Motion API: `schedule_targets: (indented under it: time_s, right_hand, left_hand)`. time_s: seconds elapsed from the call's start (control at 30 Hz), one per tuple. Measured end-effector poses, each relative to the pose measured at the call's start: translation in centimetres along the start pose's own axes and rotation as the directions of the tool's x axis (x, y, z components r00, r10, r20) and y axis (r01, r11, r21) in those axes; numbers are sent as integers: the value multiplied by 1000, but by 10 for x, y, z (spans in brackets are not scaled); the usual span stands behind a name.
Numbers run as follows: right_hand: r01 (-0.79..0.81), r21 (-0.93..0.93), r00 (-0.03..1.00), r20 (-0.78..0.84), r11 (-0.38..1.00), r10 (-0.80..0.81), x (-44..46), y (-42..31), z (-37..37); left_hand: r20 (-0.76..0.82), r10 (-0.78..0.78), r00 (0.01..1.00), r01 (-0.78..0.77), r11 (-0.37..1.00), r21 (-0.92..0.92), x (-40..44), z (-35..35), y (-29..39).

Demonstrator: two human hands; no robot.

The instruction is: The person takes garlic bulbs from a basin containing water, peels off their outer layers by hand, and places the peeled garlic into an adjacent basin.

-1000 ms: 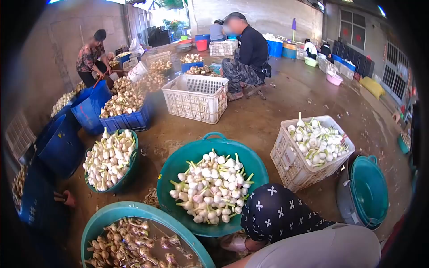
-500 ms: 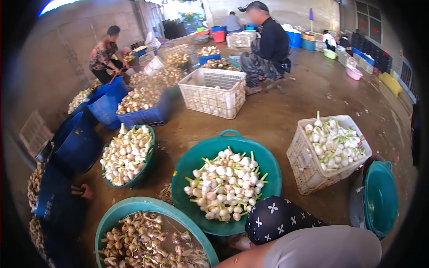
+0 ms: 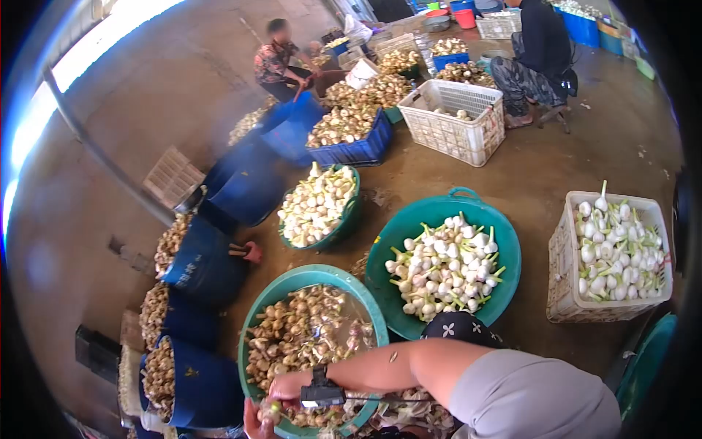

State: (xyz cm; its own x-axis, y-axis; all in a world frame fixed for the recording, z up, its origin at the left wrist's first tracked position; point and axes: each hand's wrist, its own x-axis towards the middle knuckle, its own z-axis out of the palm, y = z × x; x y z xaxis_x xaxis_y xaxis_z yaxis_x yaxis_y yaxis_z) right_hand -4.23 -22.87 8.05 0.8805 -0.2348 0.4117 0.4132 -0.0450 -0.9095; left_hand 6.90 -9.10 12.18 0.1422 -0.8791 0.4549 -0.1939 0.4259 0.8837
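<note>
My right hand [image 3: 289, 385], with a dark strap and a small device at the wrist, reaches over the near rim of a green tub [image 3: 250, 344]. Brown-skinned garlic bulbs [image 3: 292, 329] lie in water inside it. Close beside it, at the tub's lower left rim, is my left hand [image 3: 256, 422], partly blurred. Between the two hands is a pale garlic bulb [image 3: 274, 410] with a greenish end; fingers of both hands close around it. A green basin [image 3: 380, 271] of peeled white garlic [image 3: 446, 267] stands just beyond my knee.
A white crate [image 3: 567, 311] of peeled garlic stands right. A smaller green basin [image 3: 351, 212] of garlic is ahead, with a white crate [image 3: 468, 146] farther back. Blue tubs [image 3: 212, 380] line the left. One person [image 3: 281, 66] works at back left; another [image 3: 541, 58] sits at back right.
The view has swung left and down, shifting everything rightward. My right arm and both hands have come into sight at the tub of brown garlic, with a bulb between them.
</note>
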Motion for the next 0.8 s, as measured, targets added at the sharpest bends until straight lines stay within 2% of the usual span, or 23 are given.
schedule_targets:
  time_s: [0.03,0.07,0.1,0.13,0.17,0.23,0.27,0.3,0.33,0.37,0.4,0.43,0.47,0.5,0.57,0.6,0.63,0.7,0.73,0.77,0.8]
  right_hand:
    - [266,-84,963,75,960,-260,-1,-18,-2]
    - [-96,94,993,-59,991,102,-1,-34,5]
    - [-418,303,875,-116,856,469,-9,-73,9]
    - [-414,201,879,-164,888,447,-8,-83,6]
    - [-418,90,880,-208,904,427,-9,-91,3]
    - [-319,316,837,-348,893,422,-7,-104,2]
    - [-252,298,856,-375,921,356,-5,-106,-3]
    - [-189,331,895,-328,924,301,-7,-112,-10]
    - [-220,248,914,-284,943,288,-10,-126,-12]
    - [-218,139,948,-202,966,244,-17,-136,-12]
    - [-177,-103,969,-195,979,154,-22,-125,-13]
    - [-111,-341,984,-171,934,54,-27,-111,-19]
    - [88,-521,983,-90,849,-157,-33,-89,-27]
    - [279,-659,935,20,698,-354,-39,-67,-35]
    - [159,-582,952,-123,798,-280,-50,-48,-51]
    - [89,-279,942,-289,956,-173,-51,-40,-59]
    - [34,65,910,-416,997,-3,-50,-33,-66]
    - [-5,295,839,-518,956,164,-49,-20,-78]
    - [86,410,835,-527,908,159,-47,-6,-78]
    - [18,466,874,-437,885,212,-47,19,-78]
    - [-235,10,957,-170,972,233,-52,68,-81]
  left_hand:
    - [-62,178,982,-158,955,250,9,8,14]
    - [4,209,978,-188,873,450,14,14,27]
    - [75,221,972,-218,749,625,15,13,35]
    - [-8,-38,999,37,860,508,22,23,43]
    - [72,104,992,-126,746,654,23,33,52]
    - [-139,176,975,-99,893,438,31,40,37]
    - [-255,144,956,-41,928,371,36,38,25]
    - [-380,108,919,15,952,305,39,34,16]
    - [-430,-6,903,-48,992,-115,47,40,17]
    - [-437,-100,894,-150,852,-501,57,44,14]
    - [-397,-208,894,-65,816,-575,58,31,-4]
    - [-340,-312,887,15,756,-654,60,20,-21]
    - [-384,-482,787,70,689,-721,67,20,-30]
    - [-395,-637,662,106,601,-792,71,15,-40]
    - [-139,-742,656,235,375,-897,55,-21,-97]
    - [-334,-791,512,132,457,-880,63,-5,-97]
    - [-314,-837,449,177,427,-887,58,-13,-109]
    - [-244,-862,445,290,396,-871,41,-27,-118]
    - [-262,-875,406,298,398,-868,30,-39,-137]
    - [-307,-868,390,281,429,-858,23,-47,-146]
    - [-443,-835,327,289,535,-794,16,-50,-154]
